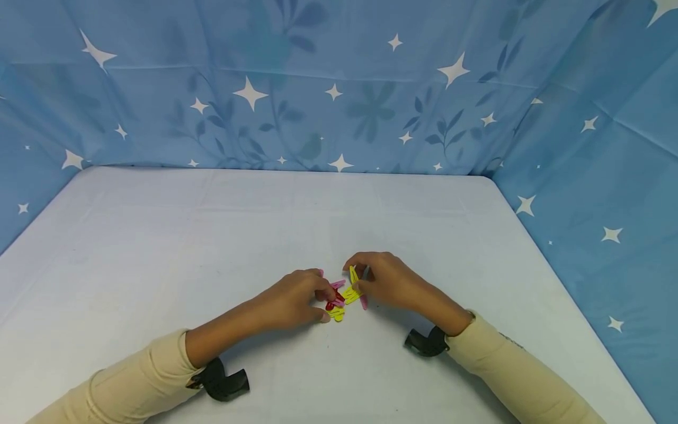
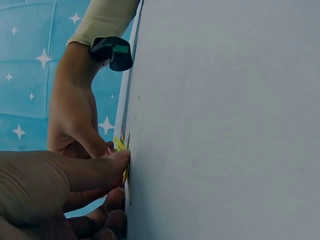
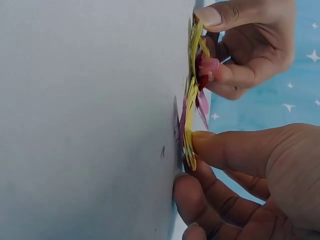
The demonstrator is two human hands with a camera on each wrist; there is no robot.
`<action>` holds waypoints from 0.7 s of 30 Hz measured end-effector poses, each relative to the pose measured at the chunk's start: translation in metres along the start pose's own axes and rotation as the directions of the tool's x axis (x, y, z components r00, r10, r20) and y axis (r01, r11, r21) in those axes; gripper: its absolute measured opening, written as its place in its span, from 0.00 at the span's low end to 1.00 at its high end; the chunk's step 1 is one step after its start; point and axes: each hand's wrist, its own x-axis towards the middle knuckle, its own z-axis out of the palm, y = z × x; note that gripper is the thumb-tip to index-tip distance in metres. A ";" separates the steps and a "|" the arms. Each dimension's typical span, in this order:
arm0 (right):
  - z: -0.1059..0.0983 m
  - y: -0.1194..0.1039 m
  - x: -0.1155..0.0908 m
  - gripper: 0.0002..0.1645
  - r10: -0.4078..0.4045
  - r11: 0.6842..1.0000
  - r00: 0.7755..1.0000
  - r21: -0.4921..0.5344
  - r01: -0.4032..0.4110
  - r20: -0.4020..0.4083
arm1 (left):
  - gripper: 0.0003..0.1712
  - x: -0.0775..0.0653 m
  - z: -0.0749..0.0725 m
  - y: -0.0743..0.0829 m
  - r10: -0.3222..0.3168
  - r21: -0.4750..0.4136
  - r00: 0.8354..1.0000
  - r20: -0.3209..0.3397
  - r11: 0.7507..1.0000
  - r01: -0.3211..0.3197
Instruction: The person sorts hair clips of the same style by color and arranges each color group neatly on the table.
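Observation:
Small snap hair clips in yellow, pink and red lie in a loose cluster on the white table. My right hand [image 1: 389,280] pinches a yellow hair clip [image 3: 190,150] between thumb and fingers at the cluster's right side. A pink hair clip [image 1: 364,302] shows just under that hand. From the left, my left hand [image 1: 293,300] holds the other side of the cluster, thumb and index finger around a red hair clip [image 1: 339,296] and a yellow one [image 1: 338,315]. Its fingers partly hide these clips. Another pink hair clip [image 1: 338,284] lies between the hands.
The white cloth-covered table [image 1: 212,235] reaches back to a blue curtain [image 1: 318,88] with white stars, which also hangs along both sides. Black wrist mounts [image 1: 225,383] stick out from both sleeves, low over the table.

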 end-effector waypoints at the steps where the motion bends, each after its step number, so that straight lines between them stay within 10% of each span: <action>1: 0.000 0.001 0.000 0.18 -0.002 1.000 1.000 0.002 0.002 -0.002 | 0.12 0.000 0.000 -0.001 0.003 -0.012 1.000 0.001 1.000 -0.003; 21: -0.004 0.008 0.002 0.15 -0.101 0.994 0.993 0.023 0.103 -0.057 | 0.06 -0.004 -0.009 -0.011 0.080 -0.058 0.996 0.025 0.995 -0.079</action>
